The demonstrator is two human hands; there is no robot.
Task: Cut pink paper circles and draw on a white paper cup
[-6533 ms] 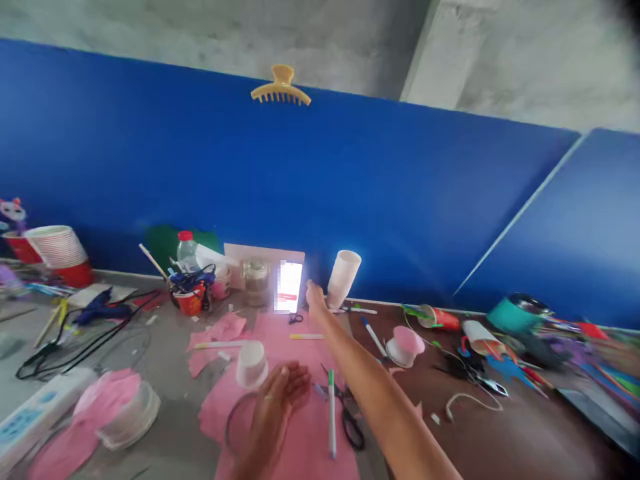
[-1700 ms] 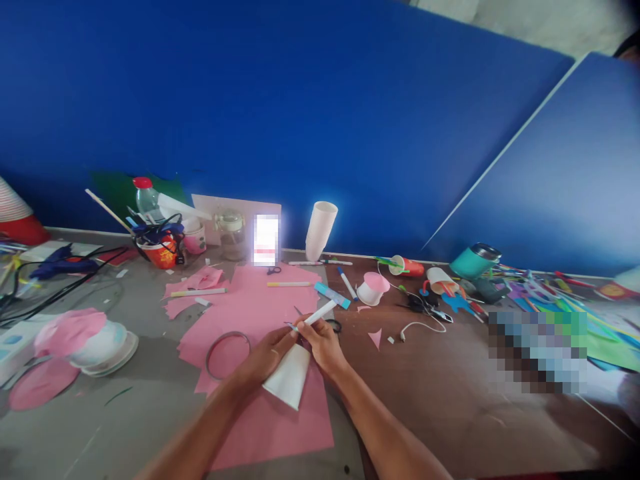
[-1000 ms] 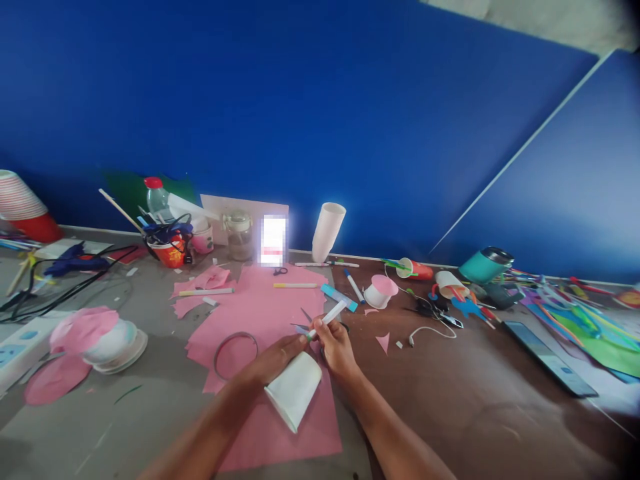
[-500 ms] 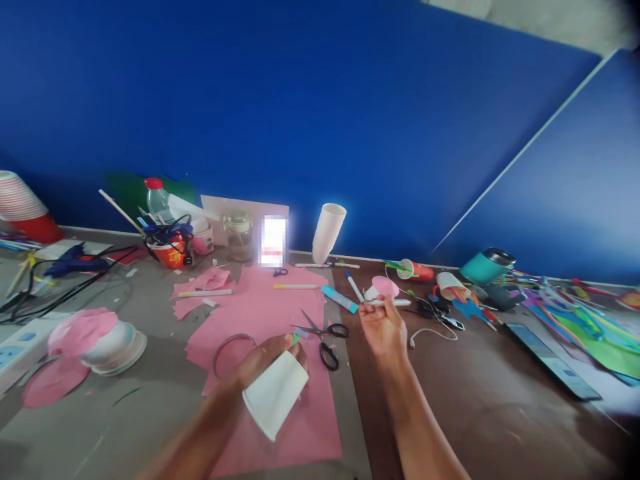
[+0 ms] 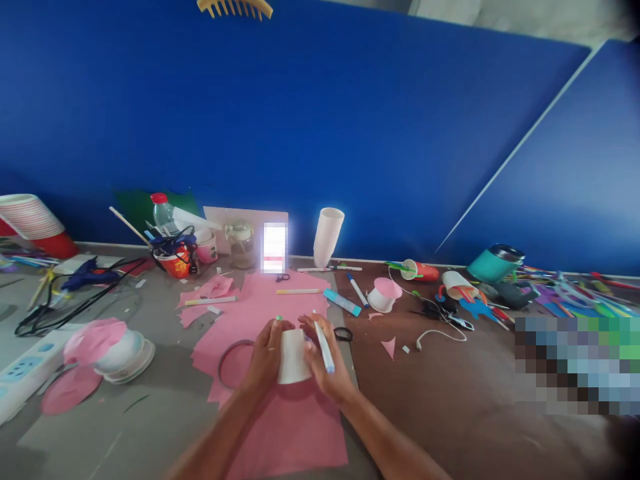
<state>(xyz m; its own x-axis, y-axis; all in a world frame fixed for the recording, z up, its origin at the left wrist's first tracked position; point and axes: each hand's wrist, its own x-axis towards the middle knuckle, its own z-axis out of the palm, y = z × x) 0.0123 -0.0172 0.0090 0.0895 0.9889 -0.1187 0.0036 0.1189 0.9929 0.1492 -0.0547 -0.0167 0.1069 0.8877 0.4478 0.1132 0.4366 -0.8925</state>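
Over pink paper (image 5: 295, 427), both hands' fingers (image 5: 273, 331) flank a white cup (image 5: 293, 357).

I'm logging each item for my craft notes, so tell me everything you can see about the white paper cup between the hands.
The white paper cup is plain and unprinted, apparently thin paper with a matte surface. It looks upside down, the narrower base uppermost and the wider end toward the pink paper sheet beneath. The left hand wraps its left side; the right hand presses against its right side while also holding a white marker. Whether the cup rests on the sheet or is lifted off it cannot be told. No dents or marks show.
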